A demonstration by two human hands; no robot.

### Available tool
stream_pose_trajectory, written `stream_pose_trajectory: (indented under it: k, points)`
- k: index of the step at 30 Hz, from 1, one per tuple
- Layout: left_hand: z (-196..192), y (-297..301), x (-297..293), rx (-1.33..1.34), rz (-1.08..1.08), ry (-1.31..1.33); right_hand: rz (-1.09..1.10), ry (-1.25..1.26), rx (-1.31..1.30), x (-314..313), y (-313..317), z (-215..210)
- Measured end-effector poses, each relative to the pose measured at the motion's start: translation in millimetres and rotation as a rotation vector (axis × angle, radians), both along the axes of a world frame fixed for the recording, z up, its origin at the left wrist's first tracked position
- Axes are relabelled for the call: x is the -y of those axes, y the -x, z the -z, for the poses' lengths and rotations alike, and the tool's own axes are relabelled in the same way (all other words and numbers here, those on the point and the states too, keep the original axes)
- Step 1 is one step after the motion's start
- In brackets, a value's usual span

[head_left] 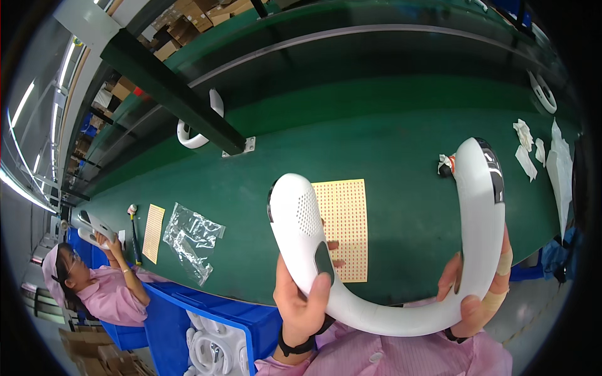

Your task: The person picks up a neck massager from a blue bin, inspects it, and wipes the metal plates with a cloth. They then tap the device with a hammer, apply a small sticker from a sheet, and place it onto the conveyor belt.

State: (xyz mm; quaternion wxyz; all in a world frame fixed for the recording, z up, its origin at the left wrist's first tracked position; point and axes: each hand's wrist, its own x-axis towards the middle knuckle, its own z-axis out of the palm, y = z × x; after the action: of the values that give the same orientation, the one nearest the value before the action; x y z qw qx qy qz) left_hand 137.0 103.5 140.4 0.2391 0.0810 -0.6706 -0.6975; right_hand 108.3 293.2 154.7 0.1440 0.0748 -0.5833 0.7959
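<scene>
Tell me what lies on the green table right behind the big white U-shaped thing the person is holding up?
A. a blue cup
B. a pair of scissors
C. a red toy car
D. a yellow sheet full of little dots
D: a yellow sheet covered in rows of small dots lies flat on the green table, just behind the white U-shaped device that the left hand and right hand hold up.

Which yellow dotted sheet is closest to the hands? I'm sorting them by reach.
The larger sheet, lying on the green table just behind the white U-shaped device both hands hold. The narrower sheet lies far left, beside a clear bag.
</scene>
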Motion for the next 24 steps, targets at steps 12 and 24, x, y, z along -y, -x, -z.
stream_pose_trajectory:
  k: [12,24]
  points:
    - [0,-2,0,0.1,-0.154,0.019,-0.251,-0.666,-0.596,-40,12,9]
    - [23,24,-2,0.17,-0.095,-0.061,-0.385,-1.696,-1.024,-28,17,-23]
